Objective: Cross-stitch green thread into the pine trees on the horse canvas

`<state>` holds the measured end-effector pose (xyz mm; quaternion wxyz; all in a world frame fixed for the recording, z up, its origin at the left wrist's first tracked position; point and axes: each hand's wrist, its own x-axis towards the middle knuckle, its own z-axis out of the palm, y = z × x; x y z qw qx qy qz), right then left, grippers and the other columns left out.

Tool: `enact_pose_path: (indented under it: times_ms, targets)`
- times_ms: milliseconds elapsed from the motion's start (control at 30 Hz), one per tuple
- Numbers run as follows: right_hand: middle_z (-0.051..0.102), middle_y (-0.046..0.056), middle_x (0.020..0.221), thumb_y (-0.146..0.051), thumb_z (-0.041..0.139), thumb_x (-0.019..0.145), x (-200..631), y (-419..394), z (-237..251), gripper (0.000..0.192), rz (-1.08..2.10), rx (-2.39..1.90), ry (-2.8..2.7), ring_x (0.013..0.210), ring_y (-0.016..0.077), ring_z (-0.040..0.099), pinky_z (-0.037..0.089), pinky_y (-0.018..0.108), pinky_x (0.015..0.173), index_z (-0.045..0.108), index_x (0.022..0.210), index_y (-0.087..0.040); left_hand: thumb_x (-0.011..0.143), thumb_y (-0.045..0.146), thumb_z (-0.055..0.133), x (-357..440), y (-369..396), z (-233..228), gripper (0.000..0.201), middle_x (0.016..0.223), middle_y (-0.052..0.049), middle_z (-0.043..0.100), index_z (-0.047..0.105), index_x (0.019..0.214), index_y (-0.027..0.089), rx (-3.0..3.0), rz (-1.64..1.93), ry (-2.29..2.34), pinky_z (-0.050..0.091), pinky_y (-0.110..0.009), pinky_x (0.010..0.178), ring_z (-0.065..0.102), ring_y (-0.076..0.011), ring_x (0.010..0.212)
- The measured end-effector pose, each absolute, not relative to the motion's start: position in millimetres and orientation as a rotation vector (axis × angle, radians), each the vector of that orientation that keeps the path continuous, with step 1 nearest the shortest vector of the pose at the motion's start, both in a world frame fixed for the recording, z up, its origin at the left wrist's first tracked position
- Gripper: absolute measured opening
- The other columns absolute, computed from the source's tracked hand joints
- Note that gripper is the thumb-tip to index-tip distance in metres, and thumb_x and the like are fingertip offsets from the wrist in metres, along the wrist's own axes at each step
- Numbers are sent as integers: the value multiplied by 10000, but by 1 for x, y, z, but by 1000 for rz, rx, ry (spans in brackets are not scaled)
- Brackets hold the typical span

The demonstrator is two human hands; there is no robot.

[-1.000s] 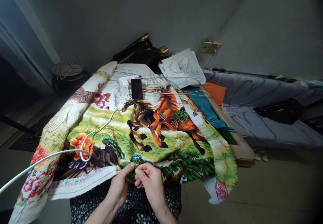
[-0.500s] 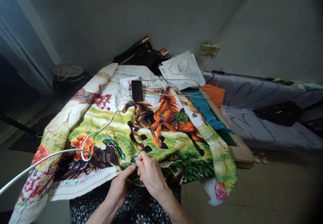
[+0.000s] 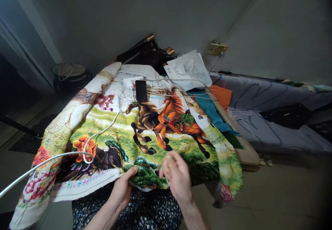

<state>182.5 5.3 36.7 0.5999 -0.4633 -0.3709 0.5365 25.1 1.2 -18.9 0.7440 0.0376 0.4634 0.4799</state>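
Your left hand [image 3: 121, 190] pinches the near hem of the cross-stitch cloth [image 3: 124, 136], thumb on top over the dark green foliage patch, fingers folded beneath; your right hand [image 3: 177, 176] is lifted just above the same edge with its fingertips drawn together, blurred, and you cannot tell from here whether a needle or thread sits between them. The cloth lies draped across the surface in front of your lap, its near border hanging over your knees. Watch the white cable [image 3: 85, 150]: it loops over the orange flower close to your left hand, and a tug on the hem could drag it, and with it the phone [image 3: 141, 90] lying at the far end of the cloth. The small scissors [image 3: 169, 120] and the loose tuft of green thread [image 3: 186, 118] rest on the horse motif, and a hard pull toward you could slide them off the sloping fabric. A raised right hand drawing thread too sharply might pucker the weave or snag a finished stitch. The cloth is soft, limp canvas, densely stitched and nubbly where coloured, smooth and gridded white at the unworked top; the cable is slick and springy, the phone a flat, glossy, dark slab.
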Motion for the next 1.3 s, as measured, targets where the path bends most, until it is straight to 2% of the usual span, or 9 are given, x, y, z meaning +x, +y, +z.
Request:
enact_pose_path:
  times_ms: [100, 267, 367, 500, 700, 833, 933, 1100, 1300]
  targets:
    - [398, -89, 507, -397, 535, 901, 164, -9, 15, 224, 1336, -1314, -1166, 408, 72, 347, 303, 172, 383, 574, 816, -194, 581, 252, 805, 24, 2, -19, 197, 692, -54, 731, 734, 702, 112, 87, 1027, 998, 514, -318, 716, 651, -193, 679]
    - [522, -24, 516, -277, 504, 869, 155, -14, 12, 241, 1121, -1505, -1431, 444, 101, 443, 339, 194, 411, 710, 838, -156, 566, 249, 813, 24, 2, -16, 198, 669, -49, 721, 717, 675, 114, 74, 1032, 1019, 506, -311, 703, 640, -179, 657]
    - [555, -8, 520, -265, 497, 865, 155, -12, 14, 267, 1059, -1528, -1482, 447, 113, 459, 344, 199, 404, 743, 859, -161, 560, 238, 813, 25, 2, -14, 193, 672, -51, 722, 719, 672, 113, 62, 1039, 1030, 506, -318, 729, 648, -185, 672]
    - [601, 10, 552, -236, 501, 844, 155, -10, 15, 270, 987, -1539, -1536, 463, 121, 470, 346, 200, 404, 762, 850, -166, 568, 238, 808, 25, 2, -13, 188, 662, -56, 722, 722, 670, 105, 72, 1036, 1024, 503, -307, 680, 647, -185, 653]
    - [604, 12, 543, -206, 506, 810, 152, -8, 13, 229, 953, -1590, -1551, 472, 129, 492, 357, 199, 411, 728, 758, -179, 574, 230, 811, 25, 2, -16, 186, 681, -57, 732, 724, 684, 107, 71, 1035, 1023, 503, -308, 680, 642, -179, 648]
    - [549, -39, 475, -281, 475, 852, 145, -11, 8, 169, 1170, -1605, -1359, 329, 93, 430, 299, 184, 344, 592, 779, -184, 592, 274, 811, 24, 2, -16, 224, 676, -54, 720, 722, 708, 104, 116, 1012, 1025, 484, -302, 645, 629, -175, 633]
    - [548, -50, 506, -318, 478, 856, 139, -15, 4, 162, 1277, -1582, -1224, 345, 87, 456, 315, 172, 354, 531, 773, -189, 582, 296, 816, 25, 3, -15, 230, 619, -30, 686, 706, 668, 113, 123, 1029, 1058, 465, -289, 612, 598, -153, 584]
    - [513, -37, 557, -284, 540, 793, 136, -18, 4, 147, 1231, -1571, -1168, 476, 106, 494, 387, 177, 417, 563, 690, -181, 534, 269, 824, 27, 5, -13, 223, 623, -26, 679, 697, 636, 116, 93, 1064, 1111, 468, -289, 618, 598, -155, 609]
    - [535, -26, 564, -266, 541, 789, 135, -19, -2, 139, 1178, -1564, -1165, 476, 109, 511, 399, 182, 428, 591, 693, -179, 530, 265, 807, 29, 7, -11, 204, 574, -3, 645, 676, 611, 131, 78, 1038, 1118, 452, -285, 585, 562, -139, 551]
